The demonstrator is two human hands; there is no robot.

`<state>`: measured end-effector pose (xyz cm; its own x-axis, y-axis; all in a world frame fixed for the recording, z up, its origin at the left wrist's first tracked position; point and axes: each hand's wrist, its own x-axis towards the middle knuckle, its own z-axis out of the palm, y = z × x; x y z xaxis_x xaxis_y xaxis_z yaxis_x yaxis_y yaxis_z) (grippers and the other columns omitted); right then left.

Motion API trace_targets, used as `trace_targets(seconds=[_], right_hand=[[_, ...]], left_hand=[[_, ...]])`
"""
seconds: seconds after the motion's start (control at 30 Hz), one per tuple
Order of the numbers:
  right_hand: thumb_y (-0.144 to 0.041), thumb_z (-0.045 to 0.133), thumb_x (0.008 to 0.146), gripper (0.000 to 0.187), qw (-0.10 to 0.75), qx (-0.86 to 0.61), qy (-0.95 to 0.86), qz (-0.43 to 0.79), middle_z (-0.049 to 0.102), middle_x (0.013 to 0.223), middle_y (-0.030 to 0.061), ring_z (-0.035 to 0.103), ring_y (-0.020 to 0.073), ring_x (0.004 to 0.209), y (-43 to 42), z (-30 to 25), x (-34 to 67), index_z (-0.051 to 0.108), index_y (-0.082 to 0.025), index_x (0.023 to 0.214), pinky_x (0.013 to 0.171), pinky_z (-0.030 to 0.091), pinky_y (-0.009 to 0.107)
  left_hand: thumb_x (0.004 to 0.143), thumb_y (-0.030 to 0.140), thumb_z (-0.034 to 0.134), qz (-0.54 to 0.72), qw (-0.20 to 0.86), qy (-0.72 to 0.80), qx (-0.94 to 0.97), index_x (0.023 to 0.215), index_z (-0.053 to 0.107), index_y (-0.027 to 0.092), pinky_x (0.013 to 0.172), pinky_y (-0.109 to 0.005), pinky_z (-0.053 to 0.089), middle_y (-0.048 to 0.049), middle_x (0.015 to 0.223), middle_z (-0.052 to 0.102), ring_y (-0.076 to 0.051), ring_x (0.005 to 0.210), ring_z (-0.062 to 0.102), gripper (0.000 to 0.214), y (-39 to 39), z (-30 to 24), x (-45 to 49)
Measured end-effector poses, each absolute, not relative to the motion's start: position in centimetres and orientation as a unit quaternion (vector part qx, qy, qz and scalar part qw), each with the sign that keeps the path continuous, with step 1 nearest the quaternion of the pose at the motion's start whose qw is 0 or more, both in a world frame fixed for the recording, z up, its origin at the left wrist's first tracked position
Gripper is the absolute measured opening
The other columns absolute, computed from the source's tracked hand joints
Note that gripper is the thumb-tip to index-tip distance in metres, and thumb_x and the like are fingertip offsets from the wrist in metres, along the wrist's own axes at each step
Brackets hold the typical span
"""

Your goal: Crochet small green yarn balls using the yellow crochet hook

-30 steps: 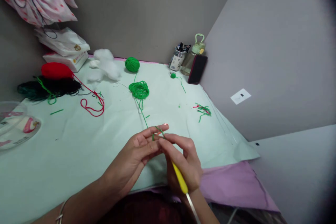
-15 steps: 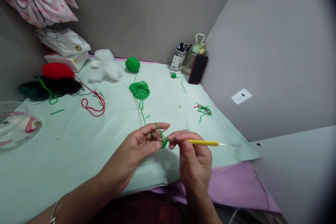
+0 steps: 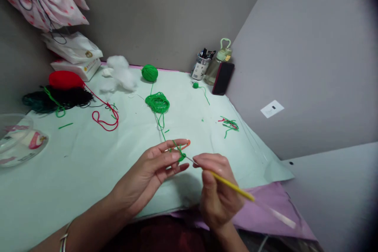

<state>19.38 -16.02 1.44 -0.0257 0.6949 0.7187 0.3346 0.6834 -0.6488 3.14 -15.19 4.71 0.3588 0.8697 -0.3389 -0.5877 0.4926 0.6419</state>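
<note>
My left hand point(image 3: 156, 165) is closed on a small piece of green crochet work point(image 3: 182, 157), pinched between thumb and fingers. An orange stitch marker point(image 3: 188, 143) shows by its index fingertip. Green yarn runs from that finger to a loose green yarn coil point(image 3: 158, 102) on the table. In my right hand point(image 3: 220, 189) is a crochet hook with a yellow handle point(image 3: 233, 185), held like a pencil. The hook's metal shaft reaches to the green piece; whether its tip sits inside a stitch I cannot tell.
Behind the coil sits a green yarn ball point(image 3: 149, 73). White stuffing point(image 3: 121, 75), red yarn point(image 3: 66, 80) and black yarn point(image 3: 71, 98) lie left. A pen cup point(image 3: 200, 67), a bottle point(image 3: 213, 71) and a phone point(image 3: 223, 78) stand back right, with yarn scraps point(image 3: 230, 123) nearer.
The hook's handle end has swung down and to the right as my right hand turned. My left fingers have shifted, showing more of the orange marker and lower fingers.
</note>
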Motion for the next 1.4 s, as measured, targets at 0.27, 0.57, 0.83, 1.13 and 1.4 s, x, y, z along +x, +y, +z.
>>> trace_targets(seconds=[0.27,0.57,0.83,1.13,1.4], right_hand=[[-0.015,0.057,0.1,0.023,0.605,-0.356,-0.651,0.288,0.075,0.098,0.0052,0.071,0.0209,0.093,-15.5,2.1,18.7,0.076,-0.027,0.106,0.08,0.06,0.037],[-0.01,0.06,0.096,0.031,0.572,-0.385,-0.712,0.133,0.074,0.106,0.007,0.07,0.0219,0.095,-15.9,1.1,19.5,0.074,-0.028,0.118,0.078,0.06,0.036],[-0.016,0.058,0.1,0.022,0.606,-0.345,-0.63,0.342,0.072,0.094,0.0036,0.065,0.0177,0.086,-15.3,2.1,18.8,0.077,-0.027,0.104,0.077,0.053,0.034],[-0.019,0.058,0.101,0.021,0.634,-0.326,-0.587,0.383,0.069,0.096,0.002,0.065,0.0161,0.084,-15.3,1.1,19.0,0.077,-0.028,0.106,0.073,0.051,0.032],[-0.019,0.057,0.102,0.02,0.64,-0.312,-0.57,0.411,0.068,0.095,0.0026,0.062,0.0146,0.079,-15.4,1.1,19.0,0.076,-0.025,0.104,0.07,0.05,0.03]], left_hand=[[0.084,0.03,0.082,0.485,0.715,0.382,0.329,0.115,0.078,0.027,0.096,-0.032,0.044,-0.0013,0.094,0.07,-0.02,0.1,0.061,0.032,-15.8,4.2,3.7],[0.086,0.024,0.081,0.472,0.798,0.323,0.193,0.113,0.079,0.019,0.104,-0.034,0.046,-0.006,0.111,0.072,-0.019,0.108,0.062,0.028,-15.2,4.1,3.5],[0.084,0.031,0.083,0.514,0.696,0.393,0.31,0.108,0.08,0.027,0.091,-0.027,0.044,0.0004,0.091,0.07,-0.016,0.093,0.06,0.025,-15.5,4.1,3.5],[0.083,0.027,0.084,0.488,0.752,0.366,0.251,0.124,0.073,0.024,0.071,-0.023,0.048,0.0032,0.082,0.064,-0.009,0.069,0.058,0.043,-15.6,4.8,3.5],[0.084,0.027,0.082,0.481,0.738,0.381,0.282,0.115,0.078,0.024,0.073,-0.023,0.049,-0.0014,0.102,0.068,-0.009,0.075,0.059,0.031,-15.7,4.3,3.5]])
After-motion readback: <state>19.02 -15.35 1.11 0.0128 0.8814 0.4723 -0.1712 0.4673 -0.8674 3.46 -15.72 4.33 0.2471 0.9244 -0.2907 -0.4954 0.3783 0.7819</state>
